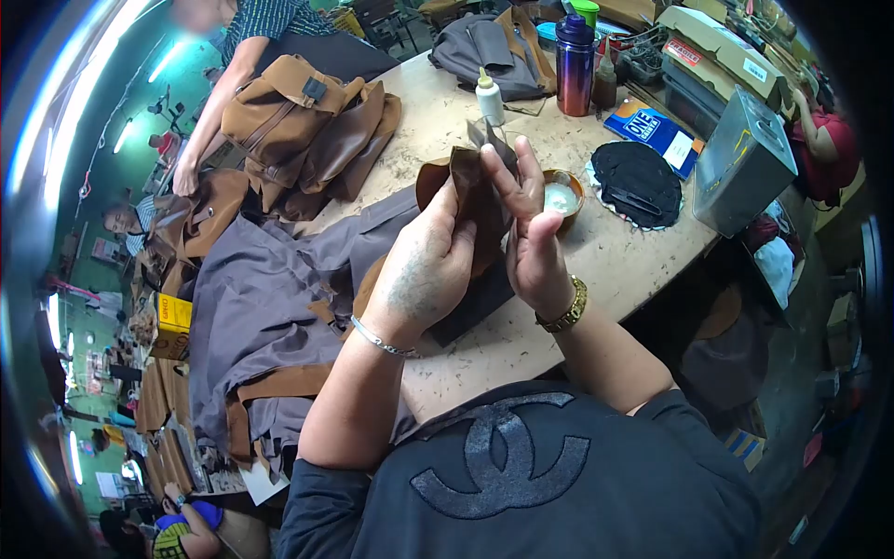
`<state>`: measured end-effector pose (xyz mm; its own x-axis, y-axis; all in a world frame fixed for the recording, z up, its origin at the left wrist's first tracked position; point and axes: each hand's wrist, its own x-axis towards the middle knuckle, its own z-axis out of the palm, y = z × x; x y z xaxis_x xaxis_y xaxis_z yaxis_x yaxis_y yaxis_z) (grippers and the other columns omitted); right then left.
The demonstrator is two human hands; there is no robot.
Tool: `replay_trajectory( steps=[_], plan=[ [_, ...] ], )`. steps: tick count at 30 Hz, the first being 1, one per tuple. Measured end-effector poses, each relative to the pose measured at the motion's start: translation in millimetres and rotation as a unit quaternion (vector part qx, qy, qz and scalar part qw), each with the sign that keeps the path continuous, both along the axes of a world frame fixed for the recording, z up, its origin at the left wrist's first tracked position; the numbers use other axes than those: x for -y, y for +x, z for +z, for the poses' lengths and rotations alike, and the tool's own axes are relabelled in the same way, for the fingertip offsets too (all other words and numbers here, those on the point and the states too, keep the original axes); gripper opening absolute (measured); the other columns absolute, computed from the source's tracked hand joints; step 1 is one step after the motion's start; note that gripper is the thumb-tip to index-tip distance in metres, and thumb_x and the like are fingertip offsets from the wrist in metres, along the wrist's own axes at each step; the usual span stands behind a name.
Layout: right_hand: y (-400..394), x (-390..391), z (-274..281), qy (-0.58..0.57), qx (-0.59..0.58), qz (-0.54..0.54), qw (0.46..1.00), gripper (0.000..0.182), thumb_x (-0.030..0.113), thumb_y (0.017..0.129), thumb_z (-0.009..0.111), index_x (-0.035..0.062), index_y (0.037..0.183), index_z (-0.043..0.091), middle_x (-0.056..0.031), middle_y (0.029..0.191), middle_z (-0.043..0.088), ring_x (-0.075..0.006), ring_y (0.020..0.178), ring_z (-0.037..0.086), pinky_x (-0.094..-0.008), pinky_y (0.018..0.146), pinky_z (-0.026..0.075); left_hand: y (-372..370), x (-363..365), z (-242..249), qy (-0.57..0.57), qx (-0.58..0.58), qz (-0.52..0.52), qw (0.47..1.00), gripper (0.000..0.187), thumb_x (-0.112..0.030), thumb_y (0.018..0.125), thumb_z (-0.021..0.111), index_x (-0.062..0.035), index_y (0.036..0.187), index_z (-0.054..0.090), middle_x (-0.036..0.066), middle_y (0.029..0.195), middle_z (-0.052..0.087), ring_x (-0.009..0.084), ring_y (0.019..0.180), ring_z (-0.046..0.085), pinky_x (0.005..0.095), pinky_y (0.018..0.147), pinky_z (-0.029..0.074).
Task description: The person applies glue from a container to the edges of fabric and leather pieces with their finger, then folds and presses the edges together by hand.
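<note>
My left hand (424,265) is closed round a folded brown leather piece (482,219), held up over the table. Beside the piece, my right hand (533,224) has its fingers stretched and apart, with fingertips right at the leather's upper edge. A thin dark flap (501,144) stands up behind those fingertips. Under my left forearm spreads grey-brown fabric (289,289) with brown leather trim (279,384). Just beyond my right hand is a small bowl (562,196) of white paste.
On the worktable (633,265) stand a brown leather backpack (289,121), a white squeeze bottle (489,98), a purple tumbler (574,70), a round black pad (638,184), a blue packet (652,130) and a metal box (743,168). Another person's arm (219,102) reaches in at the far left.
</note>
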<state>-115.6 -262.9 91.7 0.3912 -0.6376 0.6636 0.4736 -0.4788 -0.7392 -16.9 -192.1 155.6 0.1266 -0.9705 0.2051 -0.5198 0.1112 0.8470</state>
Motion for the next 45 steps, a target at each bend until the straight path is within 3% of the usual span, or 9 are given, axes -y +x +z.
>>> replay_trajectory(
  steps=[9,16,20,21,24,28,32,39,45],
  plan=[
    [6.1,-1.1,-2.6,-0.078,-0.051,-0.103,0.990,0.073,0.061,0.082,0.010,0.0110,0.129,0.035,-0.0241,0.137,0.004,-0.0358,0.127,-0.002,-0.0443,0.101,-0.004,-8.2,-0.9,5.2,0.025,0.149,0.056,0.987,0.032,-0.006,0.080,0.044,0.0004,0.112,0.042,0.022,0.092,0.056,0.0329,0.090,0.055,0.0333,0.077,0.042],
    [-15.8,-8.8,39.8,-0.167,-0.081,-0.123,0.975,0.091,0.065,0.076,-0.004,0.0028,0.116,0.049,-0.0182,0.138,0.012,-0.0223,0.129,0.005,-0.0420,0.103,0.000,0.5,4.3,-10.6,0.007,0.196,0.002,0.981,0.031,-0.008,0.080,0.045,-0.0005,0.110,0.044,0.022,0.094,0.056,0.0346,0.091,0.054,0.0347,0.077,0.042],
    [-43.7,8.3,80.4,-0.022,0.098,-0.030,0.995,0.092,0.073,0.072,0.019,0.0049,0.134,0.015,-0.0139,0.138,0.019,-0.0253,0.128,0.011,-0.0525,0.097,-0.006,4.5,-3.2,15.7,0.001,0.156,0.038,0.987,0.033,-0.003,0.081,0.044,0.0004,0.114,0.042,0.019,0.095,0.056,0.0287,0.092,0.055,0.0317,0.080,0.041],
    [-37.5,9.1,78.4,0.046,0.225,0.038,0.973,0.083,0.062,0.077,0.036,0.0073,0.134,0.014,-0.0147,0.136,0.023,-0.0267,0.127,0.015,-0.0482,0.099,-0.005,7.3,-5.8,25.5,-0.011,0.152,0.051,0.987,0.033,-0.003,0.081,0.044,0.0004,0.114,0.042,0.019,0.095,0.056,0.0287,0.092,0.055,0.0317,0.080,0.041],
    [-17.6,19.0,55.3,0.069,0.095,0.108,0.987,0.091,0.008,0.069,0.067,0.0080,0.135,0.005,-0.0184,0.130,0.029,-0.0230,0.122,0.025,-0.0356,0.100,0.016,24.1,-11.7,42.9,-0.070,0.029,-0.017,0.997,0.037,0.006,0.080,0.040,0.0025,0.117,0.038,0.009,0.106,0.053,0.0127,0.098,0.048,0.0254,0.086,0.038],
    [24.6,8.4,70.1,0.072,0.063,0.195,0.976,0.093,-0.001,0.075,0.059,0.0139,0.133,-0.012,-0.0181,0.106,0.051,-0.0186,0.097,0.050,-0.0271,0.080,0.043,45.2,-38.1,80.0,-0.172,-0.060,-0.029,0.983,0.045,-0.003,0.079,0.052,0.0039,0.119,0.034,0.011,0.102,0.053,0.0133,0.092,0.051,0.0259,0.082,0.041],
    [56.7,-0.7,118.8,0.019,0.078,0.231,0.970,0.085,-0.007,0.076,0.052,0.0135,0.134,-0.006,-0.0137,0.088,0.054,-0.0147,0.072,0.056,-0.0244,0.061,0.048,60.6,-85.2,95.7,-0.241,-0.118,0.005,0.963,0.058,-0.016,0.076,0.064,0.0032,0.120,0.032,0.010,0.098,0.054,0.0128,0.087,0.053,0.0246,0.076,0.045],
    [79.8,-40.9,192.0,-0.002,0.062,0.088,0.994,0.065,0.009,0.078,0.056,0.0072,0.132,0.020,-0.0123,0.099,0.055,-0.0144,0.090,0.052,-0.0278,0.067,0.047,57.1,-129.8,43.4,-0.193,-0.295,-0.017,0.936,0.073,-0.026,0.071,0.069,-0.0006,0.125,0.027,0.017,0.103,0.052,0.0199,0.093,0.053,0.0310,0.077,0.045],
    [95.8,-25.0,195.5,-0.059,-0.026,0.178,0.982,0.067,0.009,0.076,0.059,0.0045,0.131,0.020,-0.0134,0.100,0.053,-0.0140,0.084,0.052,-0.0256,0.062,0.045,15.1,-126.5,-12.1,0.089,0.130,-0.006,0.987,0.084,-0.052,0.065,0.063,-0.0015,0.124,0.031,0.022,0.102,0.053,0.0285,0.099,0.050,0.0364,0.079,0.043]
  ],
)
